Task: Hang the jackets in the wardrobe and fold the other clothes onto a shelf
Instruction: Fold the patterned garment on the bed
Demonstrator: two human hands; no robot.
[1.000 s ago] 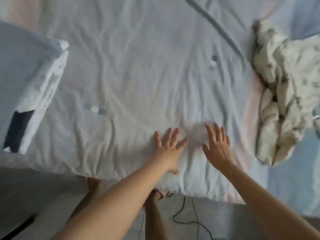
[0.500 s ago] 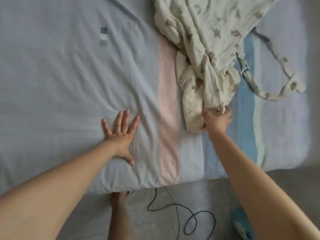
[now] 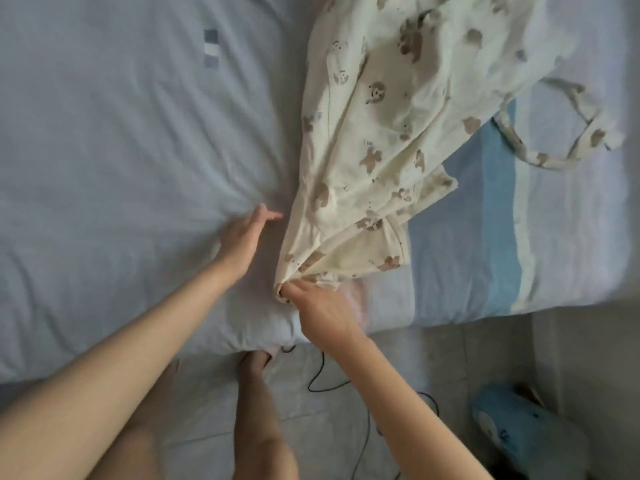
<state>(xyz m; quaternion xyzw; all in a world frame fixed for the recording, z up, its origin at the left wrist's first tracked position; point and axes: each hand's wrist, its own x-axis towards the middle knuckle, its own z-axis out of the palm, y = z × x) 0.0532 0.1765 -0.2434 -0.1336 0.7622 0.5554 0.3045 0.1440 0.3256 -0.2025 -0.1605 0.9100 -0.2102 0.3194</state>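
Note:
A cream garment with brown bear prints (image 3: 391,126) lies stretched across the bed, from the upper right down toward the near edge. My right hand (image 3: 322,306) pinches its lower corner close to the bed's front edge. My left hand (image 3: 242,237) hovers just left of the cloth with fingers extended, resting near the sheet. A matching fabric belt (image 3: 550,143) lies looped on the bed at the right.
The bed (image 3: 121,150) has a pale blue sheet with a brighter blue stripe at the right. A black cable (image 3: 332,386) trails over the grey floor below. A blue slipper (image 3: 519,431) sits at the lower right. My legs stand against the bed edge.
My right hand took hold of the garment's corner and dragged it toward the near edge and left. My left hand lifted off the sheet and turned toward the cloth.

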